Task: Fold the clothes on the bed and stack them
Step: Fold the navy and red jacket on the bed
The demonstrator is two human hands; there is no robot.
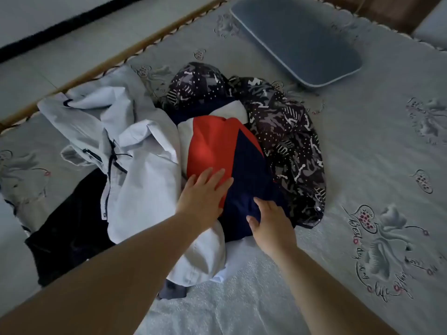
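Red, white and navy panels mark the colour-block garment (pixel 225 151) at the centre of the heap, and we take it as the item under both hands. The left hand (pixel 204 195) lies flat on its red panel, fingers straight and slightly spread, palm down, touching the cloth without gripping it. The right hand (pixel 271 222) rests on the navy panel near the garment's front edge; its fingers curve downward into the fabric and the thumb lies to the side, but we cannot tell whether a fold is pinched between them.

To the left of this garment we see a pale grey-white zip jacket (pixel 125 151), crumpled, with a dark zipper and drawcord showing; its lower part passes under the left forearm. A black garment (pixel 67 228) lies partly beneath the jacket, toward the left edge of the bed. Behind and to the right of the colour-block garment, touching it, is a dark patterned garment (pixel 285 139) with white dots and grey shapes, bunched in a curve.

All the clothes rest unfolded on a grey bedspread (pixel 375 146) with embroidered flowers and script. A blue-grey pillow (pixel 297 39) sits farther back, well apart from the heap. A woven mat edge (pixel 135 48) borders the bed's left side.
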